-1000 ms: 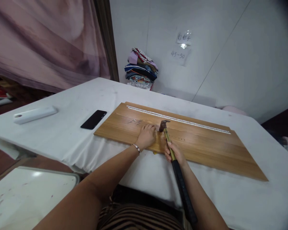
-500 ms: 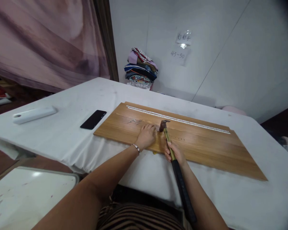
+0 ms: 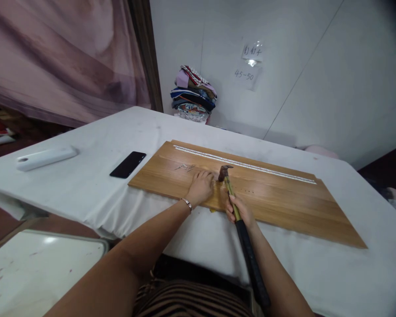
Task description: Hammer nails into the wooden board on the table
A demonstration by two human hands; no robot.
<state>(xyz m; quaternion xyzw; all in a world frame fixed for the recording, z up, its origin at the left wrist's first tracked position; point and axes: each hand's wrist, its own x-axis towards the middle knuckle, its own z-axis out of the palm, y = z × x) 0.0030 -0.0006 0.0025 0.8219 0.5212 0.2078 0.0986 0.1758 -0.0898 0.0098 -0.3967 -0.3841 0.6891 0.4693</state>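
Observation:
My right hand (image 3: pixel 240 210) is wrapped round the yellowish shaft of a claw hammer (image 3: pixel 230 187), below its rusty head. The black grip runs back along my right forearm. My left hand (image 3: pixel 200 187) rests on the wooden board (image 3: pixel 290 204), its fingers bunched close to the hammer head. Whatever the left fingertips pinch is too small and hidden to make out. Several loose nails (image 3: pixel 185 167) lie on the board just beyond my left hand. To the right of the hammer, a short row of small dark dots (image 3: pixel 247 191) marks the wood.
Two white strips with markings (image 3: pixel 244 164) run along the board's far edge. A black phone (image 3: pixel 128 165) and a white plastic object (image 3: pixel 48 157) lie left on the white-covered table (image 3: pixel 95 185). Folded cloths (image 3: pixel 194 94) are stacked by the wall. A white stool (image 3: pixel 42 273) stands at lower left.
Almost nothing differs. The hammer head has shifted very slightly left, towards my left fingertips; both hands keep their places.

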